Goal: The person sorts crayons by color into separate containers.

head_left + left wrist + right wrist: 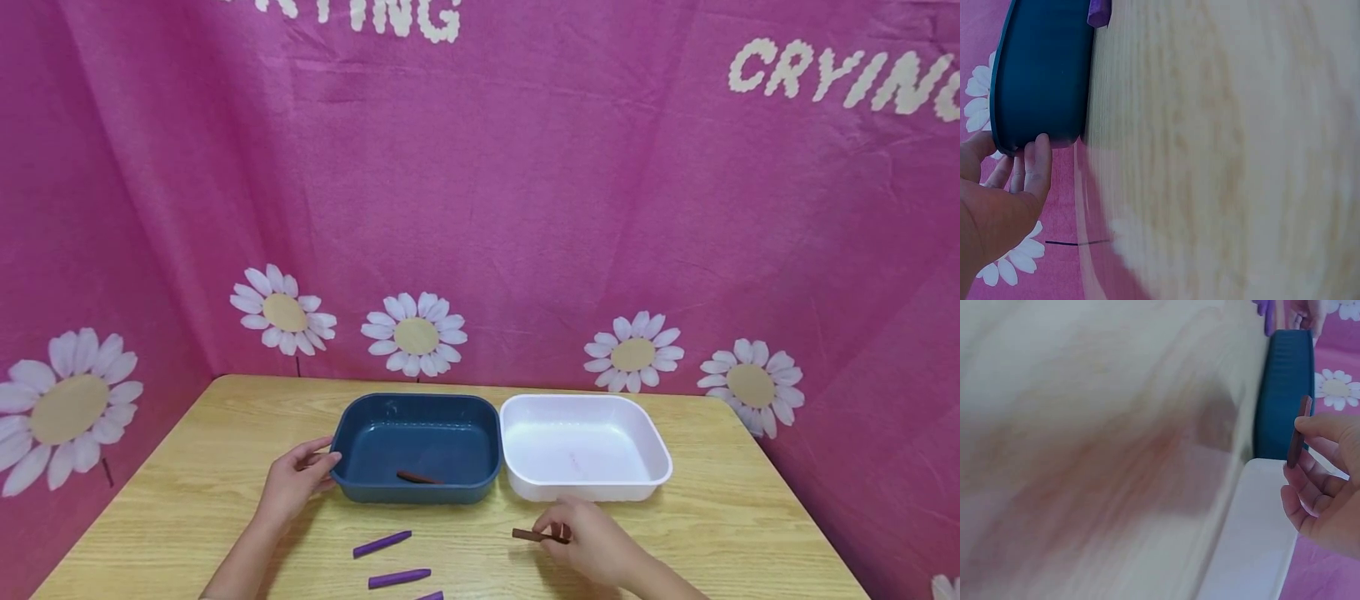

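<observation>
My left hand [296, 479] holds the left end of a dark blue tray [416, 493], with its thumb at the rim and fingers against the outer wall in the left wrist view. A brown crayon [418, 477] lies inside that tray, near its front wall. My right hand [592, 537] pinches another brown crayon [528, 535] between thumb and fingers, above the table in front of a white tray [585, 492]. In the right wrist view, the held crayon [1298, 434] is seen against the dark blue tray [1284, 394].
Purple crayons lie in front of the dark blue tray: one [382, 544] nearest it, another [400, 578] below, and a third [431, 596] cut off by the frame. The two trays stand side by side on a wooden table [225, 450]. A pink flowered cloth [517, 208] hangs behind.
</observation>
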The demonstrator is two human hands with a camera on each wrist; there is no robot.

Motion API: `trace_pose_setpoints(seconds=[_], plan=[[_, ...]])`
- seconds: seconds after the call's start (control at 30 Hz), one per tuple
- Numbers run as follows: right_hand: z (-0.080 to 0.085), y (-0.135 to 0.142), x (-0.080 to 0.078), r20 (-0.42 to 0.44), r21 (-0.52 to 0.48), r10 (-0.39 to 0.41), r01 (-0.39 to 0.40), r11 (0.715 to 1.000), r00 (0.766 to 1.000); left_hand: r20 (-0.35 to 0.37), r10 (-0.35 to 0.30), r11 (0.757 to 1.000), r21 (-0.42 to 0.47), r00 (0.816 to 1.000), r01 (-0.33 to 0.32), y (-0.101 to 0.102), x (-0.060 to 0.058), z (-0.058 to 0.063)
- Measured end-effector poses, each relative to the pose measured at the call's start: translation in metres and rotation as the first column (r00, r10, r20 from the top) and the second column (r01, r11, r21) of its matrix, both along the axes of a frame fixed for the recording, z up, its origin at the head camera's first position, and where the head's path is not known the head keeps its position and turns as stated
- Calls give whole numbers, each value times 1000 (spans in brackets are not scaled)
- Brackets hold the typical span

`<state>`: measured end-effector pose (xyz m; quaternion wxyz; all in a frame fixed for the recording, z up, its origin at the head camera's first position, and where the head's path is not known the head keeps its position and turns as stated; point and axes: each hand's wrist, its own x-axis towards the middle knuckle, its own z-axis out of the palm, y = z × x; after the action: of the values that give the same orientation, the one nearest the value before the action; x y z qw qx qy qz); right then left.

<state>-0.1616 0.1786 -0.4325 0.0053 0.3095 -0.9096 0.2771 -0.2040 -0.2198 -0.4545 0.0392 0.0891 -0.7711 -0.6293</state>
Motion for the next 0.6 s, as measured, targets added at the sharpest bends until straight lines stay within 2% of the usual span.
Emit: trace_pose_setpoints(seconds=[0.07,0.13,0.37,0.6], plan=[[4,-6,-3,-43,-8,7,-7,1000,999,-2,-1,1000,9,1000,1,0,0,0],[9,-11,-6,-48,-16,7,-8,1000,999,-1,-4,1000,9,1000,4,0,0,-1],[21,-26,-21,31,-109,18,-14,994,999,-2,3,1000,5,1000,-3,1,0,-1],[24,-39,-33,7,-127,48,-46,991,999,-6,4,1000,1,1000,-4,0,0,-1]])
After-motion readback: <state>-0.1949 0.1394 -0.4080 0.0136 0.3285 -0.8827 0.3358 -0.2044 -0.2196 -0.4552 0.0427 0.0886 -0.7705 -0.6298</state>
